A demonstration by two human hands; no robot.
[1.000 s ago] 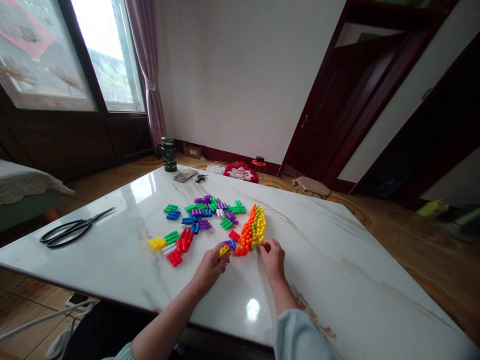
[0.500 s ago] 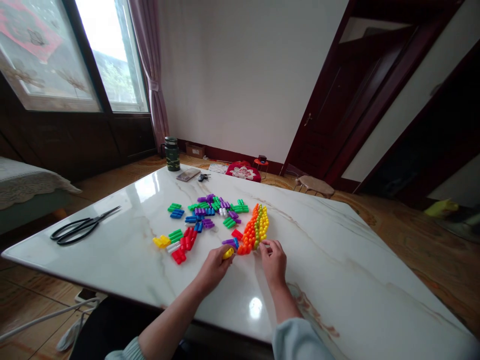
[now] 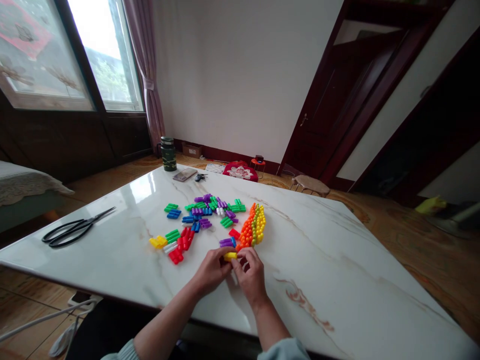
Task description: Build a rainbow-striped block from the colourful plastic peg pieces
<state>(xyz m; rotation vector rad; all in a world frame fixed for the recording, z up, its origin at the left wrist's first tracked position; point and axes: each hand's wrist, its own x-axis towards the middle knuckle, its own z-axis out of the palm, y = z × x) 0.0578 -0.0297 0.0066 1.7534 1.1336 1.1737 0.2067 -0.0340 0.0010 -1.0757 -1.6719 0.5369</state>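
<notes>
My left hand (image 3: 213, 270) grips a yellow plastic piece (image 3: 230, 256) near the front of the table. Against the right end of that piece are the closed fingers of my right hand (image 3: 250, 272); whatever they pinch is too small to make out. Just beyond the hands stand rows of orange beads (image 3: 246, 231), olive-green beads (image 3: 257, 222) and yellow beads (image 3: 261, 230). A purple piece (image 3: 226, 242) and a red piece (image 3: 234, 233) lie beside the orange rows. Further left are red pieces (image 3: 183, 242), yellow pieces (image 3: 158, 242), and green, blue, white and purple ones.
Black-handled scissors (image 3: 77, 230) lie on the left of the marble table (image 3: 337, 265). Along the far edge are a camouflage flask (image 3: 168, 155), a phone (image 3: 184, 174) and keys (image 3: 200, 177). A stool (image 3: 310, 184) stands beyond the table.
My right hand has moved left from the near end of the bead rows to the yellow piece in my left hand. The yellow piece has turned more level. The view has shifted slightly.
</notes>
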